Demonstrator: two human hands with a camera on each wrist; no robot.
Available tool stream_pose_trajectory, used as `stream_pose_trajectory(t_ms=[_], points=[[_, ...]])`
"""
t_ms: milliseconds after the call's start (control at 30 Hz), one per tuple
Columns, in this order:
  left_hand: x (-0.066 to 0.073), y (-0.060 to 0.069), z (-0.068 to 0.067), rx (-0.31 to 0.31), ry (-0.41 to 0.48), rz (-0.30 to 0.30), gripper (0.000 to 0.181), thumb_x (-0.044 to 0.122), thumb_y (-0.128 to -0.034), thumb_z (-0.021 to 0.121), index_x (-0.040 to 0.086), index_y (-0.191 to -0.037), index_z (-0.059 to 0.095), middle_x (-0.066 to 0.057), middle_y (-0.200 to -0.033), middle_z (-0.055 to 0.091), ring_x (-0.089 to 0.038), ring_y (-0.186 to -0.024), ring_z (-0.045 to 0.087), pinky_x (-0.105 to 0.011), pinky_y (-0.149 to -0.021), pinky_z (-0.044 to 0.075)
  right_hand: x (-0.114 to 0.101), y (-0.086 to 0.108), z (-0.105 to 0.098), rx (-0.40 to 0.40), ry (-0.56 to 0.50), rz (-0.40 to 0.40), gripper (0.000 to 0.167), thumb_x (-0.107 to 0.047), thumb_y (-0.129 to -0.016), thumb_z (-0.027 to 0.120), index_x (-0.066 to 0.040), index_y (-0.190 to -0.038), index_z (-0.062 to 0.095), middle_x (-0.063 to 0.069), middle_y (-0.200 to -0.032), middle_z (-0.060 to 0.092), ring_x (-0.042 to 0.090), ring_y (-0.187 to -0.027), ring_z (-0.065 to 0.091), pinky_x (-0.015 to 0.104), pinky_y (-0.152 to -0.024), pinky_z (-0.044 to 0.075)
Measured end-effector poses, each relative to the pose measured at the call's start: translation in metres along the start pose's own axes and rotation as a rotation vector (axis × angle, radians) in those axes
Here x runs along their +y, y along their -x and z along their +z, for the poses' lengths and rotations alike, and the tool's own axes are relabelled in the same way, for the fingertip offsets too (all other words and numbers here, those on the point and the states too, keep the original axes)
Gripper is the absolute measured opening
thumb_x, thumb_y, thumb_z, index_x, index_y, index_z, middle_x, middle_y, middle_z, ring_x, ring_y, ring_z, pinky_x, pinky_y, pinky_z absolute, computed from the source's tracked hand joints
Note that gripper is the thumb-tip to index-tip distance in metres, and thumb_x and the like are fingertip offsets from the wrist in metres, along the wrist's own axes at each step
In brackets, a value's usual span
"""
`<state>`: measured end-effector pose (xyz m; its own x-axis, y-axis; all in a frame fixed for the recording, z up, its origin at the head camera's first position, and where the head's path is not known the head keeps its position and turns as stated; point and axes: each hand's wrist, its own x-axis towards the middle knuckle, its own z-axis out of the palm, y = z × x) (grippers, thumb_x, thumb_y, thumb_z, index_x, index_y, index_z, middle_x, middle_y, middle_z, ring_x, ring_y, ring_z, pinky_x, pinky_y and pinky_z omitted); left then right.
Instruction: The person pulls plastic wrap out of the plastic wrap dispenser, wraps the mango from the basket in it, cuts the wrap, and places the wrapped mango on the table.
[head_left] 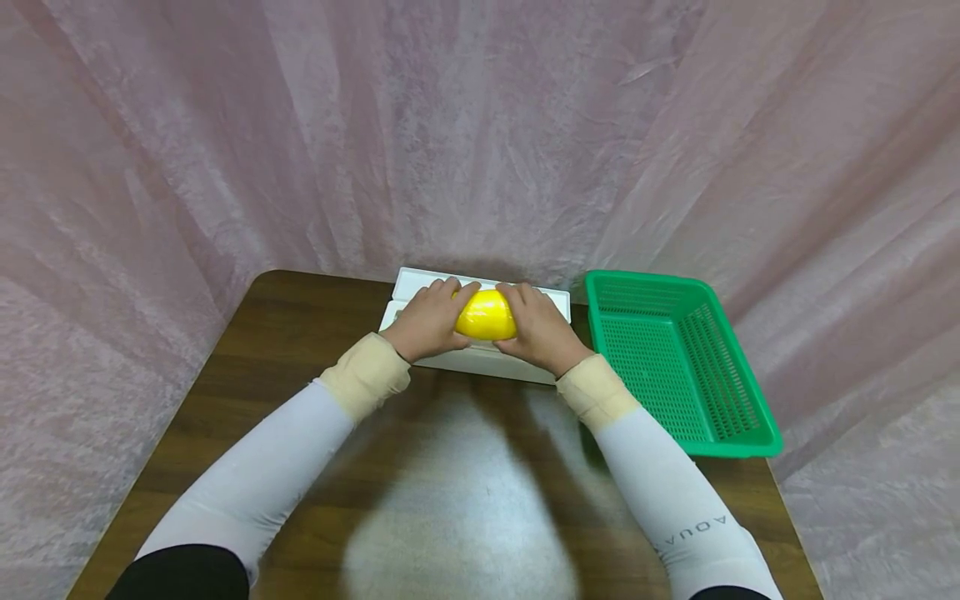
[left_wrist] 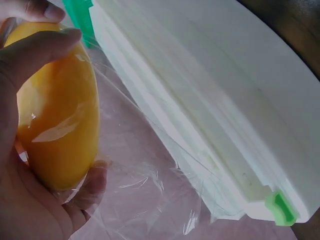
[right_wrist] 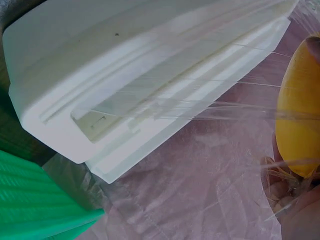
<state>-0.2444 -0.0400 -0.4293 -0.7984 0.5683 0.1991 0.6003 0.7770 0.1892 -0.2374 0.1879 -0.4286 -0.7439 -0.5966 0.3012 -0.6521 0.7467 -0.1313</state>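
Between both hands is a smooth, glossy yellow oval fruit (head_left: 486, 315), its exact kind unclear. My left hand (head_left: 429, 323) grips one end, thumb and fingers curled round it. The other end is held by my right hand (head_left: 542, 332). Clear cling film (left_wrist: 140, 185) covers the fruit and stretches in creased sheets toward a long white cling film dispenser (head_left: 487, 363) beneath the hands. Its lid (head_left: 423, 283) lies back, opened. A light green slider (left_wrist: 281, 207) sits at one end of the dispenser in the left wrist view. Thin film strands cross the right wrist view.
A green plastic basket (head_left: 652, 354) stands to the right of the dispenser, near the right forearm. The dark wooden table (head_left: 300, 333) runs under everything, with a pink curtain (head_left: 487, 150) hanging behind its far edge.
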Motion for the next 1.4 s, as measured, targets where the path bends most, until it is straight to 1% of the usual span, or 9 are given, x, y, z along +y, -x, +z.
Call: stream_pose_trajectory(t_ms=[167,433,567,733,900,1000,1200,1400], points=[[-0.001,-0.002,-0.005,0.001,0.022,0.001,0.087,0.033,-0.0790,0.083,0.008,-0.151,0.042,-0.015,-0.119,0.057,-0.031,-0.102,0.058,-0.046,-0.084,0.052,0.001,-0.002,-0.003,0.008,-0.019,-0.006,0.082,-0.028,-0.077,0.087,-0.002,-0.141,0.043,0.019,-0.116,0.058,0.033,-0.102,0.059,0.047,-0.097,0.050],[-0.004,-0.005,-0.008,0.046,0.037,0.022,0.083,0.029,-0.0771,0.083,0.010,-0.148,0.044,-0.015,-0.118,0.058,-0.033,-0.103,0.057,-0.048,-0.084,0.052,0.003,-0.006,-0.009,0.031,-0.009,-0.029,0.081,-0.028,-0.077,0.087,-0.001,-0.141,0.044,0.018,-0.115,0.058,0.033,-0.099,0.058,0.047,-0.094,0.050],[-0.005,-0.005,-0.011,0.044,0.038,0.016,0.082,0.028,-0.0773,0.083,0.011,-0.148,0.044,-0.015,-0.117,0.058,-0.032,-0.102,0.056,-0.047,-0.084,0.052,0.003,-0.007,-0.011,0.038,-0.015,-0.038,0.081,-0.028,-0.077,0.087,-0.001,-0.141,0.044,0.018,-0.117,0.057,0.033,-0.102,0.058,0.048,-0.095,0.049],[-0.005,-0.008,-0.016,0.038,0.036,0.017,0.084,0.030,-0.0790,0.083,0.012,-0.150,0.042,-0.015,-0.118,0.058,-0.031,-0.102,0.056,-0.046,-0.086,0.051,0.003,-0.009,-0.015,0.028,-0.026,-0.011,0.084,-0.029,-0.077,0.087,-0.003,-0.143,0.042,0.018,-0.119,0.058,0.034,-0.104,0.059,0.049,-0.094,0.050],[-0.007,-0.010,-0.019,0.043,0.032,0.023,0.089,0.032,-0.0777,0.085,0.011,-0.152,0.039,-0.015,-0.121,0.058,-0.032,-0.104,0.056,-0.046,-0.089,0.050,0.003,-0.011,-0.018,0.020,-0.034,0.012,0.086,-0.030,-0.078,0.087,-0.004,-0.145,0.040,0.018,-0.122,0.058,0.034,-0.108,0.059,0.050,-0.095,0.050],[-0.008,-0.012,-0.022,0.054,0.033,0.027,0.088,0.031,-0.0762,0.086,0.008,-0.148,0.041,-0.015,-0.120,0.058,-0.032,-0.105,0.056,-0.046,-0.089,0.050,0.002,-0.013,-0.021,0.027,-0.038,0.010,0.085,-0.030,-0.078,0.086,-0.003,-0.145,0.041,0.018,-0.122,0.058,0.036,-0.109,0.058,0.051,-0.096,0.049],[-0.009,-0.012,-0.027,0.068,0.047,0.042,0.074,0.030,-0.0758,0.086,0.003,-0.134,0.048,-0.013,-0.117,0.056,-0.031,-0.101,0.054,-0.044,-0.088,0.049,0.001,-0.014,-0.028,0.009,-0.044,0.011,0.085,-0.032,-0.079,0.085,-0.005,-0.146,0.039,0.018,-0.121,0.057,0.036,-0.109,0.057,0.050,-0.098,0.047],[-0.008,-0.012,-0.036,0.058,0.041,0.059,0.071,0.032,-0.0778,0.085,0.003,-0.132,0.048,-0.013,-0.113,0.056,-0.029,-0.098,0.052,-0.042,-0.086,0.048,0.003,-0.017,-0.034,0.004,-0.035,0.002,0.085,-0.033,-0.080,0.085,-0.004,-0.145,0.040,0.017,-0.120,0.057,0.035,-0.107,0.058,0.051,-0.097,0.048]])
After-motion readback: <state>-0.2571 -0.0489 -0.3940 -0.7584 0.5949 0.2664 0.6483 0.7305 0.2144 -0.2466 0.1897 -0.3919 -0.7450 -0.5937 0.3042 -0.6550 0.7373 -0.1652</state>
